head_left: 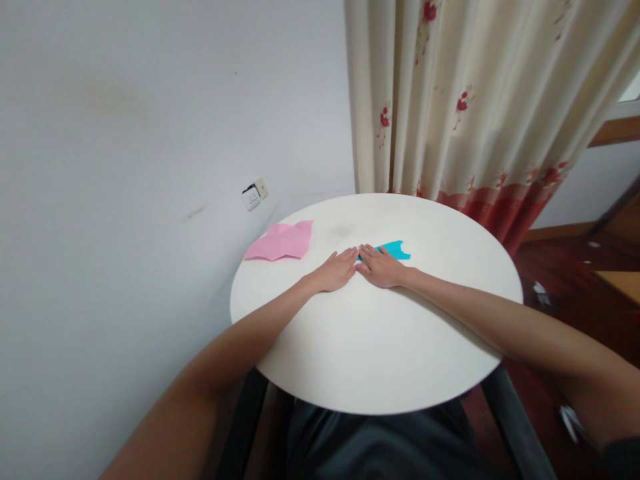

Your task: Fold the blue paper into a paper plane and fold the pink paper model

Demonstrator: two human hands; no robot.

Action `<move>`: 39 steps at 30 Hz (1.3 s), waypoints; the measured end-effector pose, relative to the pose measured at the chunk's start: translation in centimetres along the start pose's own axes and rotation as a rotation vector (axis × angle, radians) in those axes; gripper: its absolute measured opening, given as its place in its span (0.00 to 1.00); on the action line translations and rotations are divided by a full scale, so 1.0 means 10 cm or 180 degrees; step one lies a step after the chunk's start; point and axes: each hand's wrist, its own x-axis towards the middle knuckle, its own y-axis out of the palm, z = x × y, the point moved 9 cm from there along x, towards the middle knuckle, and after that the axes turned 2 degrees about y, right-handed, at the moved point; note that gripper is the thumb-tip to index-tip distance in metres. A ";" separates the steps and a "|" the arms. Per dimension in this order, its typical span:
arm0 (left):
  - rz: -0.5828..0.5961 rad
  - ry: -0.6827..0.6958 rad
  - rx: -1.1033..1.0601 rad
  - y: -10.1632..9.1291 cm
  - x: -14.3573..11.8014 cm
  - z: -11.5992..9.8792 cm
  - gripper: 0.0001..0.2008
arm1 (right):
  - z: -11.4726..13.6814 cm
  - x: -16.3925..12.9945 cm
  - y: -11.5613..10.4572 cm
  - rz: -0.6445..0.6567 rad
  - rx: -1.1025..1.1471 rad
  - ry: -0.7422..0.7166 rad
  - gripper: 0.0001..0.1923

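Flat blue paper (397, 250) on the table, partly under both hands.

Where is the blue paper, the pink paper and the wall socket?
blue paper (397, 250): head view, on the part showing past the right hand.
pink paper (283, 242): head view, on its middle.
wall socket (254, 195): head view, on its face.

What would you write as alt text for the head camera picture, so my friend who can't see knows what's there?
Two bare hands, left hand and right hand, press flat side by side on a folded blue paper sheet on a round white table. A crumpled pink paper sheet lies to the left, near a white wall and a cream flowered curtain.
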 end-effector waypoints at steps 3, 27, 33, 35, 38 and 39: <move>0.0262 -0.0149 -0.0049 0.04 -0.05 0.04 0.31 | -0.01 -0.01 -0.01 0.0019 0.0012 0.0006 0.36; -0.0182 0.0008 -0.0215 0.02 0.03 0.05 0.28 | -0.03 -0.01 -0.01 -0.0043 -0.0033 0.0022 0.32; -0.0003 0.0010 -0.0299 0.02 0.00 0.05 0.29 | -0.06 -0.03 -0.02 -0.0052 -0.0015 0.0250 0.33; 0.0020 0.0030 -0.0282 0.01 0.00 0.04 0.28 | -0.10 -0.04 -0.05 -0.0074 -0.0004 0.0419 0.34; 0.0040 0.0024 -0.0246 0.00 -0.01 0.04 0.28 | -0.18 -0.05 -0.06 -0.0037 0.0020 0.0699 0.37; 0.0043 0.0017 -0.0233 0.00 -0.01 0.04 0.28 | -0.21 -0.05 -0.06 -0.0024 0.0025 0.0791 0.38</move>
